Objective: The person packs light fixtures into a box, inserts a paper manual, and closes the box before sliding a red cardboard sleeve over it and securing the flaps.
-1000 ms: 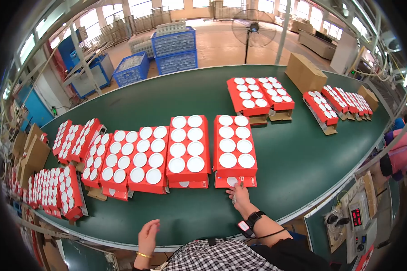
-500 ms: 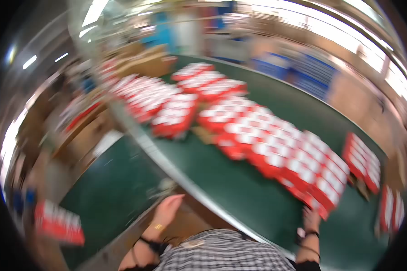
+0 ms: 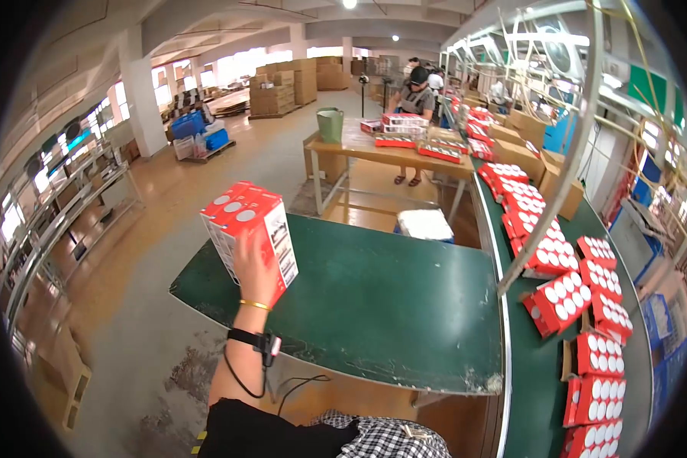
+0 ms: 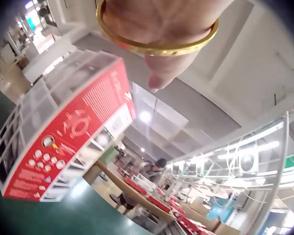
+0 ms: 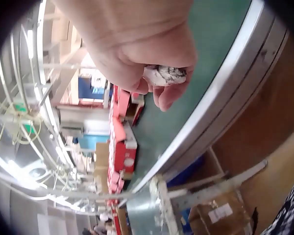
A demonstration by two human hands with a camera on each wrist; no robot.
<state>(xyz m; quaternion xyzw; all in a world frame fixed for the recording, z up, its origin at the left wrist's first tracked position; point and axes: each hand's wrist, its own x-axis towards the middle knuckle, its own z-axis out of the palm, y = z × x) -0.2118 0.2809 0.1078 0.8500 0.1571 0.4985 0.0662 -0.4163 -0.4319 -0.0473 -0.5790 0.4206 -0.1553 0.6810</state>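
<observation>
A tall red-and-white carton (image 3: 240,217) with white round spots on top is at the left end of the green side table (image 3: 389,305). My left hand (image 3: 256,267) reaches over the carton's near side, fingers extended and overlapping it in the head view. In the left wrist view, the thumb of the left hand (image 4: 164,68) points down beside the printed carton (image 4: 73,127), with nothing in its grasp. The right hand (image 5: 147,49) shows only in the right wrist view, near the conveyor's metal edge. Its curled fingers hold a small crumpled whitish piece with dark lines (image 5: 165,76).
Along the green conveyor (image 3: 527,366) to the right stand many red packs with white round tops (image 3: 561,301). A slanting metal post (image 3: 549,206) rises at its edge. Farther off, a person (image 3: 416,95) stands behind a wooden table (image 3: 359,145) with a green bin (image 3: 330,124).
The head view has swung left from the conveyor to the side table. My left hand has moved out to the carton. The right hand has left the red packs and the head view.
</observation>
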